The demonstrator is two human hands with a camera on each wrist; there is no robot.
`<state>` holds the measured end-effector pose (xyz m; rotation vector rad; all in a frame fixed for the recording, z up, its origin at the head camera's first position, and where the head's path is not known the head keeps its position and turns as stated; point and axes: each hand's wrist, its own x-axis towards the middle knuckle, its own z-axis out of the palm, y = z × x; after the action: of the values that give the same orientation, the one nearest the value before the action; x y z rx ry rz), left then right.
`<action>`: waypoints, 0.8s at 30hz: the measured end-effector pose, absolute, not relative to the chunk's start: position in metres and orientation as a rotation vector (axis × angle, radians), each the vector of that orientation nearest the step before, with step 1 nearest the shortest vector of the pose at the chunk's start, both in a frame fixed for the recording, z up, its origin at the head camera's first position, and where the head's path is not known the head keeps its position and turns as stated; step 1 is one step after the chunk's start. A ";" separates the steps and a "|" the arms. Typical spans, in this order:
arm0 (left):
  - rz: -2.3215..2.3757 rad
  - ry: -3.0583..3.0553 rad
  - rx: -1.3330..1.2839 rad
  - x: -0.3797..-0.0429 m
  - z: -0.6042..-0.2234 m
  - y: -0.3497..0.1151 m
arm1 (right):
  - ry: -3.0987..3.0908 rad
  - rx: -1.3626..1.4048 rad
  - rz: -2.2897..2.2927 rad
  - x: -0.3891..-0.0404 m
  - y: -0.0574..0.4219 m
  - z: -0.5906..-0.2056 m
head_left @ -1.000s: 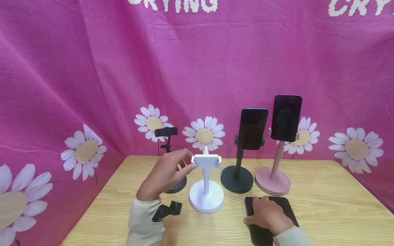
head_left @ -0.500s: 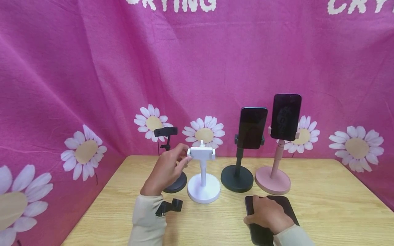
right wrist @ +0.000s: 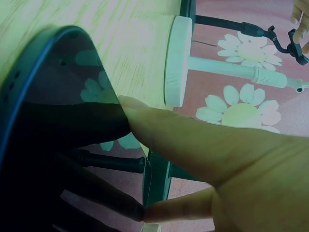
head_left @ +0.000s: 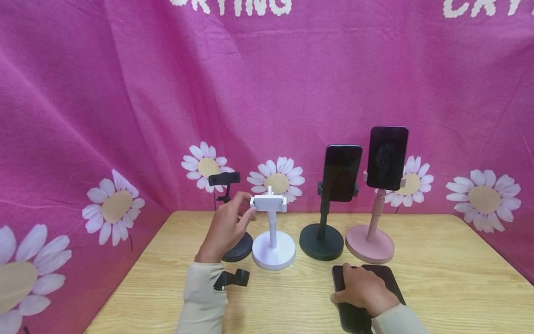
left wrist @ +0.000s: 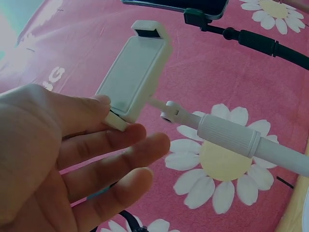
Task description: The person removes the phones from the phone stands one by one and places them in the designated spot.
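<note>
In the head view my left hand (head_left: 225, 227) pinches the left end of the white phone stand's clamp (head_left: 269, 203) between thumb and index finger. The other fingers stay off it in the left wrist view. This white phone stand (head_left: 273, 250) is upright on its round base, its clamp holding no phone. My right hand (head_left: 363, 290) rests on a black phone (head_left: 352, 320) lying flat, its thumb at the left edge. A second dark phone (head_left: 381, 273) lies alongside, partly covered by the hand. The glossy phone screen (right wrist: 53, 87) mirrors the fingers in the right wrist view.
A slim black stand (head_left: 225, 178) is behind my left hand. Right of the white stand, a black stand (head_left: 321, 243) bears an upright phone (head_left: 342, 171). Beside it, a pink stand (head_left: 369, 246) bears another phone (head_left: 388, 157). Behind the wooden table (head_left: 292, 306) hangs a pink flowered cloth (head_left: 292, 93).
My left hand and the white stand have shifted back and slightly left, bringing the stand nearer the slim black one. My right hand remains on the phones.
</note>
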<state>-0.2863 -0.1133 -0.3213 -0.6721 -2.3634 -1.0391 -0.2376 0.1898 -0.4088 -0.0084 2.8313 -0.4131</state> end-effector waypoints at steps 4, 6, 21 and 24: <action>-1.052 -2.352 -0.664 -0.289 -0.323 -0.113 | 2.834 -0.014 -0.414 -0.237 0.191 -0.409; -1.056 -2.344 -0.662 -0.290 -0.323 -0.113 | 2.839 -0.015 -0.413 -0.237 0.191 -0.408; -1.059 -2.294 -0.530 -0.299 -0.329 -0.112 | 2.851 -0.024 -0.364 -0.236 0.191 -0.407; -1.066 -2.287 -0.517 -0.299 -0.330 -0.110 | 2.853 -0.031 -0.362 -0.236 0.192 -0.406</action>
<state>-0.2992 -0.1103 -0.3297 -0.5169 -2.2870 -1.0661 -0.2359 0.1919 -0.4064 -0.0311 2.8533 -0.3623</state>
